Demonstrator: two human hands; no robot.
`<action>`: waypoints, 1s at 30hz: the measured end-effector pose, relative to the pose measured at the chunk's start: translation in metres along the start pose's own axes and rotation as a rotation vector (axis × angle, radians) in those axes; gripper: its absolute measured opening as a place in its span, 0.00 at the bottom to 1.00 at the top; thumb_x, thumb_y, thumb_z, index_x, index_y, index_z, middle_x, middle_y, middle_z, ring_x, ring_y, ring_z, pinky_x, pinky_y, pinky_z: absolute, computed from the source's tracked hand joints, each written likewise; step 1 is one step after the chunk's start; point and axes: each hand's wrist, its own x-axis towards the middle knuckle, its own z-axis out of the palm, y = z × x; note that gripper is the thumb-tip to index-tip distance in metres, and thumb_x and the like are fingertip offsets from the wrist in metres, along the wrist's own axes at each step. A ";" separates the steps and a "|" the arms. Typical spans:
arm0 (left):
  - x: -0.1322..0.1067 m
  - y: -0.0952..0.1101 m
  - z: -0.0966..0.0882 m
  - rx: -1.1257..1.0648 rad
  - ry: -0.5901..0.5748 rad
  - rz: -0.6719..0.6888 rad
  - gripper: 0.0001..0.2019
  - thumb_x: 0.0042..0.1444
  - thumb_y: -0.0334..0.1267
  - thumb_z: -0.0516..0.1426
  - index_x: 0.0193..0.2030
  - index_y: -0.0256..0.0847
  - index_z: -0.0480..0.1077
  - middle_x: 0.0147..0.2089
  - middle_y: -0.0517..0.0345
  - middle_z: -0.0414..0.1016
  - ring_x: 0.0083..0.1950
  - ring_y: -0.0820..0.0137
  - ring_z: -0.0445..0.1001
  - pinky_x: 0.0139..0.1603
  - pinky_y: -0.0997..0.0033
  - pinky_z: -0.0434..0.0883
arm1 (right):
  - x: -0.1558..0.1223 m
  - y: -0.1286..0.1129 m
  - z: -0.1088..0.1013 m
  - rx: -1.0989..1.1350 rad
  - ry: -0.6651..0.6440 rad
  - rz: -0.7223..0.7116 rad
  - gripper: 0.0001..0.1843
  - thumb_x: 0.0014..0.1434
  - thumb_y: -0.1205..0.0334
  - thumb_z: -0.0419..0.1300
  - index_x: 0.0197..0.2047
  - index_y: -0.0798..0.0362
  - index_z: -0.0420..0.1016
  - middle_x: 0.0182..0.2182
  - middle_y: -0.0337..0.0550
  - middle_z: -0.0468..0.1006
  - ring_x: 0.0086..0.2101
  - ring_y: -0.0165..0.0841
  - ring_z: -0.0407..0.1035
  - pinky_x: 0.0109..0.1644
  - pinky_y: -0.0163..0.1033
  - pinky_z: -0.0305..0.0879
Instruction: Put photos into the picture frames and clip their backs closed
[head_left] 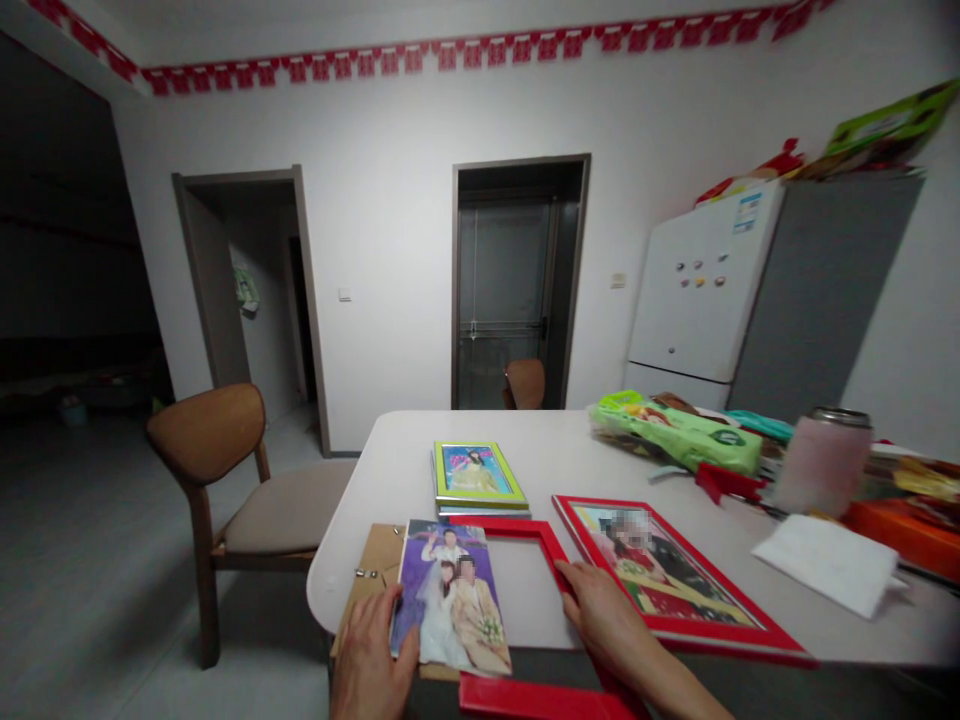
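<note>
My left hand (371,645) is at the left edge of a printed wedding photo (450,610), thumb and fingers closed on that edge. Beneath the photo lies a brown backing board (375,550) with small metal clips, partly hidden by the photo and hand. My right hand (604,610) grips the right side of an empty red picture frame (517,698), its opening showing the table. The photo overlaps the frame's left side. Just right of my right hand lies another red picture frame (750,640) with a picture in it.
A stack of small frames, green one on top (442,495), lies farther back on the white table (562,450). To the right are a green package (675,435), a pink jar (821,465) and white tissue (829,560). A chair (289,510) stands left.
</note>
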 end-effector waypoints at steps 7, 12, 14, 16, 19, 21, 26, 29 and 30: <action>-0.003 -0.003 0.003 0.041 0.016 0.129 0.16 0.49 0.38 0.50 0.46 0.36 0.65 0.43 0.48 0.70 0.46 0.62 0.68 0.46 0.60 0.67 | -0.003 0.003 0.000 0.027 0.027 -0.010 0.22 0.49 0.69 0.46 0.46 0.64 0.68 0.39 0.56 0.72 0.40 0.38 0.65 0.46 0.38 0.57; -0.007 0.005 0.008 0.043 0.000 0.244 0.17 0.47 0.35 0.51 0.46 0.37 0.65 0.47 0.47 0.69 0.49 0.61 0.66 0.48 0.58 0.66 | -0.012 -0.018 0.001 0.209 0.138 0.002 0.25 0.47 0.65 0.50 0.49 0.63 0.66 0.49 0.59 0.64 0.50 0.42 0.57 0.53 0.43 0.51; -0.008 0.010 0.010 0.050 -0.028 0.290 0.18 0.46 0.35 0.52 0.46 0.37 0.65 0.48 0.46 0.68 0.50 0.60 0.65 0.49 0.56 0.65 | -0.012 -0.037 0.003 0.458 0.115 -0.009 0.27 0.47 0.63 0.50 0.51 0.63 0.62 0.46 0.57 0.68 0.45 0.39 0.63 0.49 0.43 0.56; -0.008 0.014 0.011 0.061 -0.077 0.330 0.19 0.45 0.34 0.52 0.47 0.36 0.65 0.49 0.45 0.68 0.51 0.58 0.65 0.50 0.53 0.64 | -0.010 -0.058 0.007 0.781 -0.012 0.092 0.30 0.47 0.62 0.49 0.54 0.63 0.58 0.35 0.52 0.74 0.32 0.34 0.69 0.38 0.41 0.63; -0.007 0.019 0.013 0.056 -0.175 0.379 0.24 0.42 0.34 0.53 0.49 0.35 0.63 0.51 0.44 0.65 0.53 0.55 0.62 0.52 0.49 0.61 | -0.002 -0.085 0.009 1.277 -0.280 0.270 0.30 0.43 0.65 0.50 0.52 0.62 0.59 0.20 0.41 0.73 0.19 0.29 0.66 0.26 0.36 0.63; -0.005 0.022 0.015 0.023 -0.216 0.400 0.28 0.39 0.32 0.53 0.52 0.36 0.61 0.54 0.44 0.62 0.55 0.54 0.59 0.53 0.49 0.59 | 0.002 -0.098 0.004 1.505 -0.367 0.256 0.25 0.40 0.67 0.52 0.45 0.61 0.66 0.19 0.39 0.73 0.19 0.28 0.66 0.26 0.35 0.62; 0.006 0.033 0.012 -0.286 -0.037 0.368 0.27 0.42 0.25 0.47 0.54 0.39 0.59 0.56 0.51 0.59 0.58 0.62 0.55 0.57 0.57 0.55 | 0.000 -0.118 -0.030 1.645 -0.223 0.106 0.18 0.42 0.59 0.57 0.39 0.57 0.69 0.22 0.37 0.72 0.19 0.24 0.63 0.23 0.30 0.59; 0.013 0.048 0.005 -0.638 0.104 0.116 0.18 0.50 0.33 0.49 0.49 0.39 0.65 0.51 0.52 0.67 0.53 0.63 0.63 0.54 0.64 0.61 | -0.004 -0.117 -0.039 1.641 -0.103 0.116 0.22 0.45 0.51 0.56 0.41 0.55 0.67 0.28 0.41 0.73 0.23 0.25 0.64 0.22 0.29 0.58; 0.014 0.055 0.002 -0.760 0.123 -0.010 0.16 0.51 0.37 0.50 0.46 0.39 0.66 0.48 0.51 0.70 0.50 0.63 0.66 0.51 0.65 0.63 | -0.005 -0.114 -0.038 1.629 -0.065 0.180 0.23 0.45 0.50 0.57 0.42 0.54 0.67 0.31 0.43 0.73 0.25 0.27 0.65 0.23 0.30 0.59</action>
